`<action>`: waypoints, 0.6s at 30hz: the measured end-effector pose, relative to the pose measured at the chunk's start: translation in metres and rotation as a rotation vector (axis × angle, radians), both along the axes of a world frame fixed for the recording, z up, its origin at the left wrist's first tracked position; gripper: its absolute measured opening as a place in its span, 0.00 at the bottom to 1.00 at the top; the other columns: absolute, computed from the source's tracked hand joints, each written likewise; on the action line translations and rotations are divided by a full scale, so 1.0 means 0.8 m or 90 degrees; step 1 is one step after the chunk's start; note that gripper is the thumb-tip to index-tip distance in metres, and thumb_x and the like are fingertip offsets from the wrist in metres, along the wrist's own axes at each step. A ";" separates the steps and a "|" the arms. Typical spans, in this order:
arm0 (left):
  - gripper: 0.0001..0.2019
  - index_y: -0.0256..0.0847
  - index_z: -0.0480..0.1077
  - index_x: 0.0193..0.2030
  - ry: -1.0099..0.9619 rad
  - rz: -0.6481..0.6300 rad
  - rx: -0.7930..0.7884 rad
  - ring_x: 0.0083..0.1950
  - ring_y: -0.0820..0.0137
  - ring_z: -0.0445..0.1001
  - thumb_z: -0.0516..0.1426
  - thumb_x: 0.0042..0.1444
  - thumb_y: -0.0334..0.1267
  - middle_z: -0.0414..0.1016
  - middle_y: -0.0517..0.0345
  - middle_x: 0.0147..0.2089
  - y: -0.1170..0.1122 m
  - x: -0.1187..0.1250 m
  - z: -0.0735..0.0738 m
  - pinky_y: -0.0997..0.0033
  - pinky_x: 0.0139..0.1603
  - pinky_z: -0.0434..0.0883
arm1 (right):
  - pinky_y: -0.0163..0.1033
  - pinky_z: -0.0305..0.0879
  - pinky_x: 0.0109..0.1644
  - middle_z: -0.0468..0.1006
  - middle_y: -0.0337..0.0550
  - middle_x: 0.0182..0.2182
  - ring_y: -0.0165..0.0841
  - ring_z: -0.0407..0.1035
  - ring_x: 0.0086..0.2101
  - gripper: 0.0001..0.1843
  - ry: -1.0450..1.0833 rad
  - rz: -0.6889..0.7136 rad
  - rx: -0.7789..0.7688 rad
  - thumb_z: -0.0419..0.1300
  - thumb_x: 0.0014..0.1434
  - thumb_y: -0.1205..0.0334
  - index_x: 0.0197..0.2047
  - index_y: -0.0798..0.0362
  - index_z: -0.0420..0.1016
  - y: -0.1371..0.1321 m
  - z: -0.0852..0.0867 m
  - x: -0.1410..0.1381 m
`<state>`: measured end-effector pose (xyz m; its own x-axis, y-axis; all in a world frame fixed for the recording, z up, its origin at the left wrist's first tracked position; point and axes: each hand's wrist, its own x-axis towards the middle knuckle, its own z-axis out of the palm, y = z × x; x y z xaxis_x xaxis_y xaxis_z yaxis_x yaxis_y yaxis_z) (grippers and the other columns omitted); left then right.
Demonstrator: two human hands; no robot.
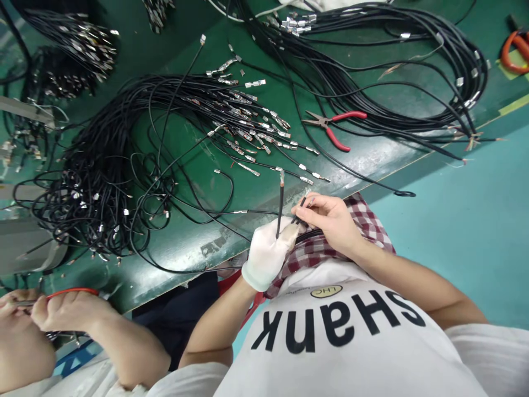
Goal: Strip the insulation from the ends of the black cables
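Black cables with crimped metal ends are in my hands, just off the table's front edge and above my lap. My left hand (268,251), in a white glove, is closed around a black cable (281,201) whose metal terminal points up. Bare-skinned, my right hand (330,220) pinches a second short cable end (302,205) between thumb and fingers, close to the gloved fingertips. Part of both cables is hidden by the fingers. On the table ahead lies a thick bundle of black cables (165,88), its silver terminals fanned out toward me.
Red-handled pliers (330,124) lie open beside a coiled cable bundle (413,105) on the green table (231,242). Orange-handled cutters (514,52) rest at the far right. More cable bundles (82,47) lie at upper left. A co-worker's hands (61,311) hold a red-handled tool at lower left.
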<state>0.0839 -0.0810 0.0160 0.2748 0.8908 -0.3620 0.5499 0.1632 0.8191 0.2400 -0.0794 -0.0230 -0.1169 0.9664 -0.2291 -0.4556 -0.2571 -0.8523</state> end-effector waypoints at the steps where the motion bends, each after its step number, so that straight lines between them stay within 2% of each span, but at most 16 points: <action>1: 0.19 0.38 0.62 0.23 -0.004 0.005 -0.004 0.26 0.76 0.58 0.52 0.66 0.41 0.62 0.65 0.21 0.000 0.000 0.001 0.74 0.31 0.58 | 0.34 0.67 0.35 0.75 0.40 0.35 0.27 0.68 0.31 0.10 -0.010 0.027 0.005 0.69 0.56 0.57 0.30 0.53 0.78 -0.001 0.000 0.002; 4: 0.21 0.38 0.60 0.22 -0.017 0.013 -0.023 0.25 0.76 0.59 0.51 0.66 0.42 0.61 0.65 0.20 0.001 -0.002 0.003 0.74 0.31 0.59 | 0.36 0.69 0.39 0.75 0.42 0.38 0.29 0.70 0.35 0.07 -0.046 0.049 0.035 0.69 0.56 0.58 0.35 0.52 0.80 -0.006 0.000 0.004; 9: 0.20 0.38 0.61 0.23 -0.047 0.020 -0.037 0.25 0.77 0.59 0.52 0.67 0.42 0.62 0.65 0.21 0.001 -0.005 0.002 0.75 0.31 0.58 | 0.34 0.67 0.35 0.75 0.42 0.34 0.29 0.70 0.33 0.06 -0.079 -0.024 0.044 0.69 0.56 0.63 0.29 0.53 0.79 -0.012 -0.004 -0.003; 13: 0.19 0.38 0.64 0.25 -0.063 0.016 -0.021 0.26 0.77 0.61 0.52 0.66 0.44 0.63 0.65 0.22 0.004 -0.012 0.006 0.76 0.31 0.60 | 0.32 0.68 0.37 0.75 0.40 0.35 0.28 0.70 0.35 0.05 -0.118 -0.001 0.059 0.68 0.57 0.64 0.30 0.51 0.79 -0.008 0.003 -0.005; 18: 0.16 0.38 0.74 0.38 -0.020 -0.019 0.042 0.35 0.74 0.70 0.51 0.67 0.45 0.75 0.61 0.34 0.007 -0.032 0.012 0.78 0.37 0.65 | 0.34 0.70 0.42 0.77 0.41 0.40 0.31 0.72 0.38 0.05 -0.236 0.064 0.062 0.67 0.58 0.59 0.37 0.49 0.81 0.005 0.013 -0.012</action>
<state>0.0583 -0.0754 0.0257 0.3123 0.9034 -0.2939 0.5274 0.0924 0.8446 0.2306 -0.0751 -0.0129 -0.1388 0.9736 -0.1812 -0.0886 -0.1944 -0.9769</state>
